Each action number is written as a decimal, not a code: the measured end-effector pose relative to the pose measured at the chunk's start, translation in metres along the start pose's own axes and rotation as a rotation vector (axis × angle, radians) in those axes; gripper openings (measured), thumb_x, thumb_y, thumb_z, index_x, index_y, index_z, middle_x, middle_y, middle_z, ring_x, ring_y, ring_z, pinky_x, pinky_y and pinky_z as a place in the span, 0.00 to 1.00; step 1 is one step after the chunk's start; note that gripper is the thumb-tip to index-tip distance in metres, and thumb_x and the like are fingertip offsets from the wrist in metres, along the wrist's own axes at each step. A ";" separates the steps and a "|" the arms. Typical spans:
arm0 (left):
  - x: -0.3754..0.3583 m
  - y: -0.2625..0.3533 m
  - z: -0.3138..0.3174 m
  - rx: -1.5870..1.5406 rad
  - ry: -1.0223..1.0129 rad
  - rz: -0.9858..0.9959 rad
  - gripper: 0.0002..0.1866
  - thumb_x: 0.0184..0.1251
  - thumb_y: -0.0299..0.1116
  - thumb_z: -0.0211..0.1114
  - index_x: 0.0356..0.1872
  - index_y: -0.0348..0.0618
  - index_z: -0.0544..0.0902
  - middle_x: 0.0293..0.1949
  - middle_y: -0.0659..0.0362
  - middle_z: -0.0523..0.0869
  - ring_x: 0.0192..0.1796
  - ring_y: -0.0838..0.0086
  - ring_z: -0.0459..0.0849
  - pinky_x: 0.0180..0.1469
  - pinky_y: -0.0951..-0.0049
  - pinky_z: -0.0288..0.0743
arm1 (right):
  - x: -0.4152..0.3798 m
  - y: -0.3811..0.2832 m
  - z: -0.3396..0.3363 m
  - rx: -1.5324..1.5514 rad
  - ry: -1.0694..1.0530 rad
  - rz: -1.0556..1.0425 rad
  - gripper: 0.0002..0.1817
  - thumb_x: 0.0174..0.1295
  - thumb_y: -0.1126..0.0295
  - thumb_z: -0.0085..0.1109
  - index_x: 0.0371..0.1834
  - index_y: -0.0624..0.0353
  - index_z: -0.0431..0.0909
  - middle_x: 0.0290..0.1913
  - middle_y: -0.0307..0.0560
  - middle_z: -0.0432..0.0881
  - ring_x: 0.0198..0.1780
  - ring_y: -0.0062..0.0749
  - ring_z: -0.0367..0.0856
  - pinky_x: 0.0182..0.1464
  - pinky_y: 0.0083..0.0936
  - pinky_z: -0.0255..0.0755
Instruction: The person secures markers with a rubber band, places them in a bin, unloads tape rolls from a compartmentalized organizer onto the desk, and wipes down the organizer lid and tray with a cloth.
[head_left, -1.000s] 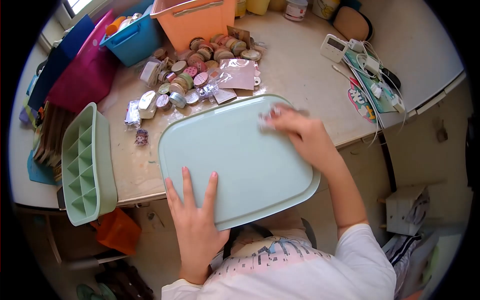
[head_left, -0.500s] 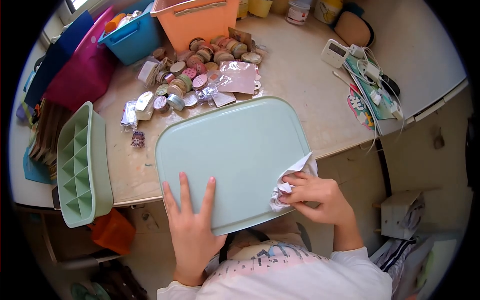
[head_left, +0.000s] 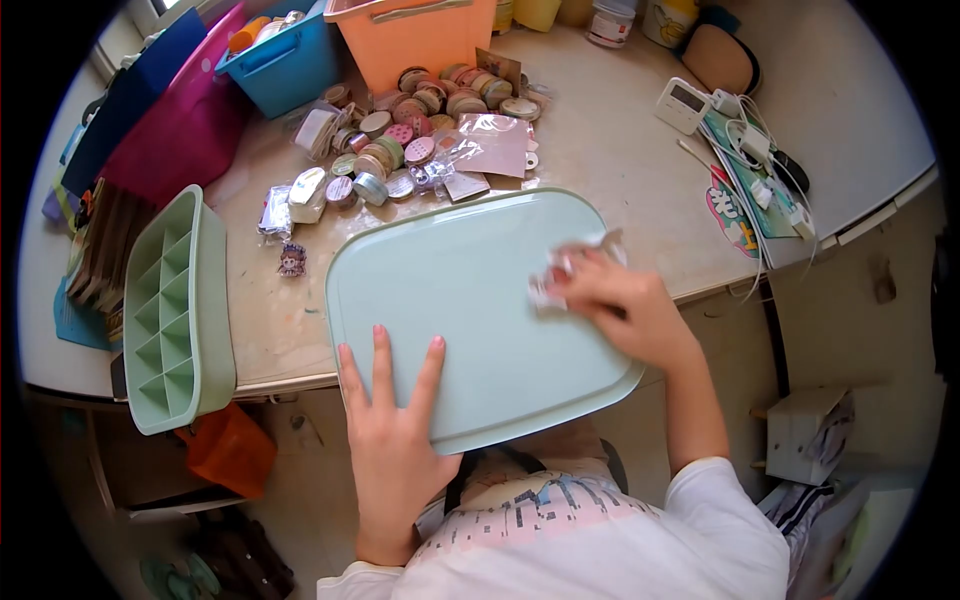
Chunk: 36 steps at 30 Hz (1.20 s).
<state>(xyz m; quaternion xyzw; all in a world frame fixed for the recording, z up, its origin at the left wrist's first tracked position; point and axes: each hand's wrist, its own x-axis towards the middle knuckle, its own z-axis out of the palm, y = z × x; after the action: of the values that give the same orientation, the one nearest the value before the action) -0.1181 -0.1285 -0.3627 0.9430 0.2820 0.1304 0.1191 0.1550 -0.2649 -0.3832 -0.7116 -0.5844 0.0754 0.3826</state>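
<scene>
A pale green plastic lid (head_left: 470, 300) lies partly on the table, its near edge reaching out over my lap. My left hand (head_left: 395, 440) rests on its near left part, fingers spread flat. On the lid's right side my right hand (head_left: 615, 300) grips a crumpled white tissue (head_left: 545, 292) against the surface. Motion blurs the tissue and those fingertips a little.
A green divided tray (head_left: 213, 310) stands at the table's left edge. Behind the lid lie several tape rolls (head_left: 375, 160) and small packets. Orange (head_left: 420, 45), blue (head_left: 285, 70) and pink (head_left: 180, 135) bins stand at the back. Cables (head_left: 755, 140) and a white device (head_left: 683, 105) lie right.
My right hand has moved the tissue from the lid's near right corner up and away along its right side. My left hand stays flat on the lid. The view has shifted slightly.
</scene>
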 end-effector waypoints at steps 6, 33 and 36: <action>0.001 0.000 0.002 0.014 0.014 0.008 0.45 0.44 0.38 0.79 0.73 0.60 0.80 0.79 0.36 0.66 0.75 0.20 0.62 0.71 0.37 0.69 | -0.056 -0.033 -0.017 0.135 -0.108 0.007 0.20 0.57 0.85 0.67 0.50 0.52 0.92 0.53 0.50 0.91 0.64 0.46 0.87 0.68 0.40 0.79; -0.001 0.000 0.001 0.009 0.043 0.018 0.48 0.39 0.36 0.79 0.73 0.62 0.80 0.78 0.37 0.67 0.75 0.23 0.64 0.72 0.40 0.70 | -0.043 -0.071 0.028 0.975 0.436 0.363 0.10 0.67 0.85 0.66 0.47 0.61 0.89 0.49 0.40 0.91 0.50 0.22 0.86 0.55 0.21 0.81; -0.002 -0.001 0.004 0.007 0.057 0.029 0.47 0.40 0.37 0.79 0.73 0.61 0.80 0.78 0.37 0.67 0.75 0.23 0.64 0.73 0.40 0.69 | -0.041 -0.050 0.028 0.696 0.500 0.354 0.10 0.64 0.84 0.68 0.45 0.59 0.90 0.48 0.41 0.91 0.51 0.30 0.88 0.55 0.26 0.81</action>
<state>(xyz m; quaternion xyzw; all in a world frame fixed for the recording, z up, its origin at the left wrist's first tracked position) -0.1188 -0.1290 -0.3671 0.9433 0.2722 0.1580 0.1056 0.0888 -0.2873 -0.3848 -0.6260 -0.2836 0.1575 0.7092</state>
